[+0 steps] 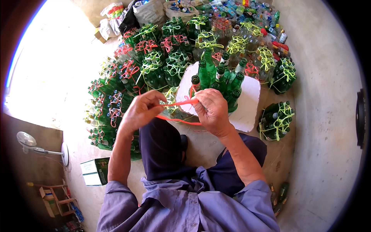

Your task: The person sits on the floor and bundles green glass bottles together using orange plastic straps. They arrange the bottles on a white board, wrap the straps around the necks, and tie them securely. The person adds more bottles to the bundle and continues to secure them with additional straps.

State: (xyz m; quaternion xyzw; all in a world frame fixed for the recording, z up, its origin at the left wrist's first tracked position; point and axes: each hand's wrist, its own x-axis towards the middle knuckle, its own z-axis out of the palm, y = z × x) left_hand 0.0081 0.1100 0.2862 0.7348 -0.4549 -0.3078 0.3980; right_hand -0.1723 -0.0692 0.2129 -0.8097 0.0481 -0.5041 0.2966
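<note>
A red plastic strap (179,103) is stretched between my two hands, above my knees. My left hand (144,109) pinches one part of it between thumb and fingers. My right hand (211,109) grips the strap near a small loop, beside the neck of a green glass bottle (195,81). A loose length of strap hangs below, between the hands. Just beyond my right hand, several green glass bottles (219,74) stand upright in a group on a white board (249,100). My right hand hides the lower part of some bottles.
Bundles of green bottles tied with red and yellow-green strap (152,65) crowd the floor ahead and to the left. One tied bundle (276,120) stands right of the board. Loose bottles and cans (232,10) are heaped at the back. A pedestal fan (49,151) is at far left.
</note>
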